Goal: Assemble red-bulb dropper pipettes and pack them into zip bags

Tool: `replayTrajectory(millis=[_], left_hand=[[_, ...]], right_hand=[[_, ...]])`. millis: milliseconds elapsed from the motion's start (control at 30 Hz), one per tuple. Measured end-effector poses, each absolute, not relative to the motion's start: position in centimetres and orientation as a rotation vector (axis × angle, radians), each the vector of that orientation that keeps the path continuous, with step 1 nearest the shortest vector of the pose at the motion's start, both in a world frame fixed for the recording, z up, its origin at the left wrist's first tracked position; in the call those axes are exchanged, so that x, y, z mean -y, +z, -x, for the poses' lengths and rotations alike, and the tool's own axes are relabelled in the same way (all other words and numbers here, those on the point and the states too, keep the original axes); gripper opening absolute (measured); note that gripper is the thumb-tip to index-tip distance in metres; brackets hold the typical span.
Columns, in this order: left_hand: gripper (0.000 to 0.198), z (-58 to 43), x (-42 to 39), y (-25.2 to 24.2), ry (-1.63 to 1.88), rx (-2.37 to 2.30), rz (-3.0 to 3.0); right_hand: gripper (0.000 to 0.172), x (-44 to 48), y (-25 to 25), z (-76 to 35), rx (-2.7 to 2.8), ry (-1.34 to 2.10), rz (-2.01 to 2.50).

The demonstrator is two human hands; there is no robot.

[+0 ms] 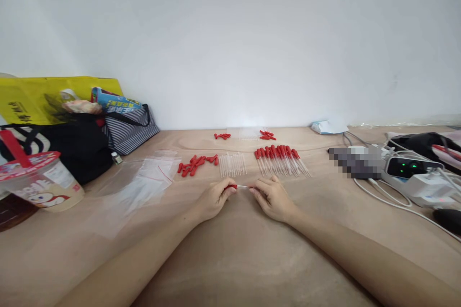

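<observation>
Left hand [216, 198]: pinching small red rubbery bulb [235, 186] | right hand [273, 198]: pinching slim clear glassy tube [243, 187] | bulb at tube's nine o'clock, between hands; join too small to judge | likely light; bulb soft, tube stiff, slick, fragile: hold tube near bulb

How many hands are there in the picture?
2: the left hand pinches a red bulb, and the right hand holds the clear tube joined to it. Some fingers are hidden.

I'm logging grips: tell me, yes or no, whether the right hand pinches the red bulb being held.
No, the left fingers pinch the red bulb, while the right fingers hold the clear tube.
</observation>
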State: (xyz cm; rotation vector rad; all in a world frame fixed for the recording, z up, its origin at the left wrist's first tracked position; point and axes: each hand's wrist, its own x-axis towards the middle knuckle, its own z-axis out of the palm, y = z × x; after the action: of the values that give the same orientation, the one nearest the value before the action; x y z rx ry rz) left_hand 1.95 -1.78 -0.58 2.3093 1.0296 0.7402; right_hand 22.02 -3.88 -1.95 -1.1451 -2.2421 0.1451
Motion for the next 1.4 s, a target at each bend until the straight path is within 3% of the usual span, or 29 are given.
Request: replayTrajectory(millis=[533,1400], left_hand=[[0.019,-1.8,2.1,-0.8,0.751,-1.031,-2.479],[0.016,-1.5,1.4,-0.9,0.819,-0.834,-2.689]], right_hand=[[0.024,3.6,-1.8,-22.2,2.404,-0.068,1.081],[0.024,3.6,-1.2,-21.5,2.469,0.011,0.979]])
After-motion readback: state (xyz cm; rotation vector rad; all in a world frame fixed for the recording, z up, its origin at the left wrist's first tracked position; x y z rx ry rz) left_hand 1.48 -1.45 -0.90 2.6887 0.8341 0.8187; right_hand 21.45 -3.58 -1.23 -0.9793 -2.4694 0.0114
